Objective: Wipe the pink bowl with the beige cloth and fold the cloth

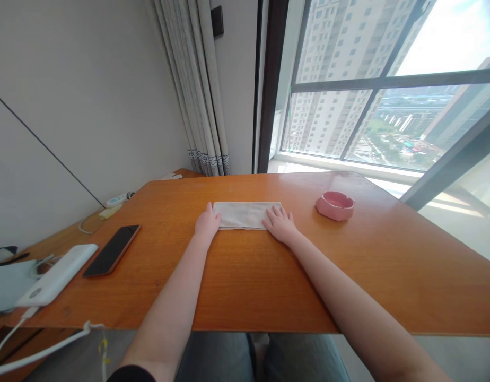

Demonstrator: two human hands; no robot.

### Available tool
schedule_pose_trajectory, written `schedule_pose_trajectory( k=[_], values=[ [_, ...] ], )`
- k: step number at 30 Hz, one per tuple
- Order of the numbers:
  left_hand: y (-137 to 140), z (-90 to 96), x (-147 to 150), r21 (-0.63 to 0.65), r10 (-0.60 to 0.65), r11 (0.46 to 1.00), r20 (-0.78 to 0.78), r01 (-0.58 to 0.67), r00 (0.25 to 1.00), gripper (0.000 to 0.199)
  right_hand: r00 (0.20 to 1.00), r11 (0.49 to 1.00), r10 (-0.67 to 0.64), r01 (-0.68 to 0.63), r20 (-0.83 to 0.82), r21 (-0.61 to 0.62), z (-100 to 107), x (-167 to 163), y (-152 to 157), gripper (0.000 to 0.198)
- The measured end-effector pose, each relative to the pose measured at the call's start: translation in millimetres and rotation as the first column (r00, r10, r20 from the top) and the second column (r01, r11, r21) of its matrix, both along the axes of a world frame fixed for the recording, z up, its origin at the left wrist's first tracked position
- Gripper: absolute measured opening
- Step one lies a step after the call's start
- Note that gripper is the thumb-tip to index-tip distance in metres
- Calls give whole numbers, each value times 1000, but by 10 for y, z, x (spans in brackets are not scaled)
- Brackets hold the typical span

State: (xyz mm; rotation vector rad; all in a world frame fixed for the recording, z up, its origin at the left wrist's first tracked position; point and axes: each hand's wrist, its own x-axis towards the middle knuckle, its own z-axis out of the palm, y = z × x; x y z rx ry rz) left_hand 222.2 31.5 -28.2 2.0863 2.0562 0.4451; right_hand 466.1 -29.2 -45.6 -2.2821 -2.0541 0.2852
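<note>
Folded white cloth lies flat mid-desk. Your left hand presses its left end, your right hand its right end, both with fingers spread flat, gripping nothing. Pink ashtray sits near on the right, phone well left.

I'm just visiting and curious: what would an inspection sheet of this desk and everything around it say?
Surface: orange wooden table, smooth, glossy.
Job's things: folded pale cloth lying flat mid-table.
Hands: left hand rests on the cloth's left end; right hand lies flat, fingers spread, on its right end.
Clutter: pink ashtray to the right; dark phone and white power bank to the left.
Cables: white cable hangs off the table's near left edge; a power strip sits by the wall.
Surroundings: grey curtain, large window showing tall buildings.
</note>
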Motion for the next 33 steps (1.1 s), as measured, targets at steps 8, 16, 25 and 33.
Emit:
schedule_pose_trajectory(
  k=[8, 16, 25, 33],
  values=[
    [56, -18, -115, -44, 39, 998, 26, -38, 999, 49, 992, 992, -124, 125, 26, -22, -36, 72, 25, 65],
    [30, 45, -93, 247, -14, 967, 296, -62, 955, 56, 983, 985, -174, 172, -67, -33, 34, 18, -17, 73],
    [-154, 32, 228, 697, -461, 709, 341, 109, 819, 21, 992, 994, -111, 112, -58, 19, 18, -116, -65, 84],
    [-314, -139, 646, 367, -775, 609, 86, 703, 626, 22, 999, 996, -4, 7, -42, 86, -53, -344, -93, 69]
  ],
)
